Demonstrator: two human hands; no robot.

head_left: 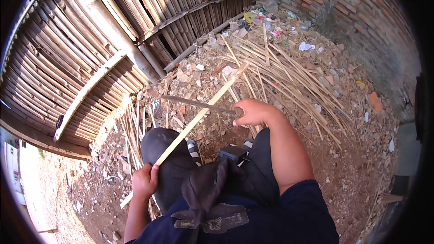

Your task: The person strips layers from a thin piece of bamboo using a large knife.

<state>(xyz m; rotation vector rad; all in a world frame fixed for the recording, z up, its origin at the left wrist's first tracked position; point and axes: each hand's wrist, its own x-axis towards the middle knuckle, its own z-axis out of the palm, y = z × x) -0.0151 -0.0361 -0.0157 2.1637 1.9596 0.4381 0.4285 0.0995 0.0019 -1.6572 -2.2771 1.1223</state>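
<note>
My left hand (144, 181) is closed around the lower part of a long pale bamboo strip (185, 131), which slants up and away to the right past my left knee. In my right hand (251, 111) is the handle of a machete (183, 101) with a long dark blade pointing left. The blade crosses the strip about midway along it; whether they touch, I cannot tell. Beyond my right hand lies a loose pile of similar bamboo strips (294, 88) on the ground. More strips (131, 140) lie beside my left knee.
A bamboo wall (45, 58) with a thick post (106, 20) stands at the left and back. A brick wall (361, 4) closes off the right. Rubble and litter (271, 20) cover the dirt ground. A small dark box (233, 153) sits between my knees.
</note>
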